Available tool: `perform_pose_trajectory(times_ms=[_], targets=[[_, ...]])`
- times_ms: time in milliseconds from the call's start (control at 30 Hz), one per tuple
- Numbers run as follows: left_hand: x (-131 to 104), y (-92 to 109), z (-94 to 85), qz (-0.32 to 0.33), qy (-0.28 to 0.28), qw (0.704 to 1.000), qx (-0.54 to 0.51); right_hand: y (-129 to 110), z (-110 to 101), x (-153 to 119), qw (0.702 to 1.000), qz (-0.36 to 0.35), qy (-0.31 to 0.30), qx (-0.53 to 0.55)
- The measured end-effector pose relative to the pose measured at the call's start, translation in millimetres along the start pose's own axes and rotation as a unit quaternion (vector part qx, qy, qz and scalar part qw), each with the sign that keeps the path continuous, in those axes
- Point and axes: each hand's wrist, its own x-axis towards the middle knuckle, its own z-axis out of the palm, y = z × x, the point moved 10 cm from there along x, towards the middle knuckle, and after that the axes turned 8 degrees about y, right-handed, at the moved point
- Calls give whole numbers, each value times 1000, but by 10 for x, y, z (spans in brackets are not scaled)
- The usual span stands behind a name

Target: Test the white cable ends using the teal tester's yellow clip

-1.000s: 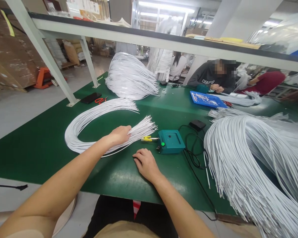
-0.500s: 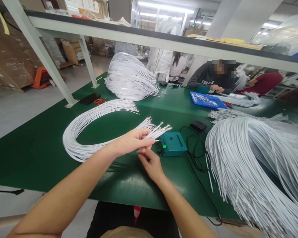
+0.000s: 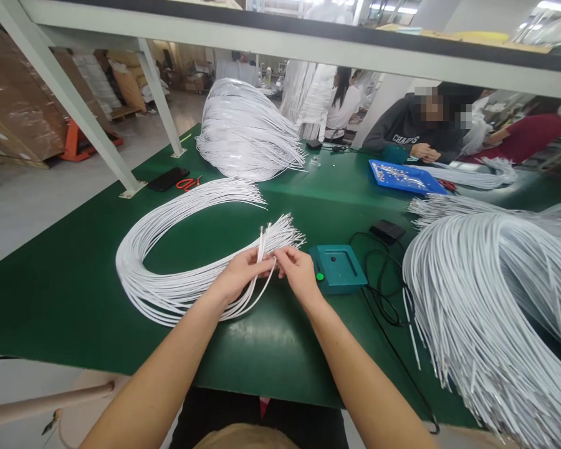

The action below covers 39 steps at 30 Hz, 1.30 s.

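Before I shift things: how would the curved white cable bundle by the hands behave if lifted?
The white cable bundle would probably flex yet partly keep its bend, since it arcs smoothly. It may splay, as its right-hand ends fan out loosely. Lifting it might tug the few strands held in the left hand, which appear to run back into it.

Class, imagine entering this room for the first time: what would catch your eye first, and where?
Probably the huge heap of white cords, filling the right side of the green table. Next, at the centre, the left hand holds a few cords, with the right hand close beside it. Farther back, a bright blue tray sits before a co-worker.
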Motion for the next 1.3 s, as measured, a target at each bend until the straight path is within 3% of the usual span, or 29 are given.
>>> perform_pose_trajectory(times_ms=[133, 267, 367, 500, 600, 800, 1067, 1300], targets=[[62, -17, -67, 45, 38, 998, 31, 130, 1, -32, 998, 35, 15, 52], [-33, -136, -62, 36, 31, 996, 71, 261, 69, -114, 990, 81, -9, 117], [-73, -158, -117, 36, 54, 993, 96, 261, 96, -145, 989, 81, -26, 121], [-45, -119, -189, 87, 97, 985, 112, 246, 67, -140, 990, 69, -18, 122], [-26, -122, -190, 107, 111, 981, 118, 301, 91, -152, 982, 97, -21, 161], [-70, -98, -159, 109, 103, 982, 114, 415, 270, -242, 938, 205, -71, 269], [-73, -128, -59, 106, 51, 980, 160, 477, 224, -218, 944, 231, -80, 219], [-87, -126, -81, 112, 41, 980, 160, 549, 315, -294, 907, 295, -126, 272]])
